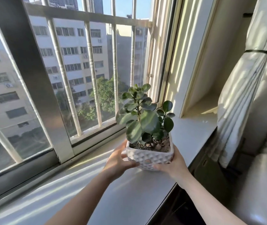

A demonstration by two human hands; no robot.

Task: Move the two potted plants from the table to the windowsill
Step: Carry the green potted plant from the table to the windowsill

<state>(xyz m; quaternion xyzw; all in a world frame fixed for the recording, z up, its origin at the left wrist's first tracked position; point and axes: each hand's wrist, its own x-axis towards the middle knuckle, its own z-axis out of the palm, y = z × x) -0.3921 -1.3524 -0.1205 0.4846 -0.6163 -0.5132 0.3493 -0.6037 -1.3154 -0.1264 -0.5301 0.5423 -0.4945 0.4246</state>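
A potted plant (149,157) with round green leaves grows in a white dimpled square pot. The pot's base rests on or just above the pale windowsill (97,197); I cannot tell which. My left hand (119,163) grips the pot's left side, thumb on its front. My right hand (174,164) wraps its right side and lower edge. Only one potted plant is in view, and no table shows.
The window glass and its dark frame (36,88) stand close behind the sill, with metal bars (92,65) outside. A tied-back curtain (243,103) hangs at the right. A dark gap (199,172) runs below the sill's right edge, beside a pale padded surface (263,184).
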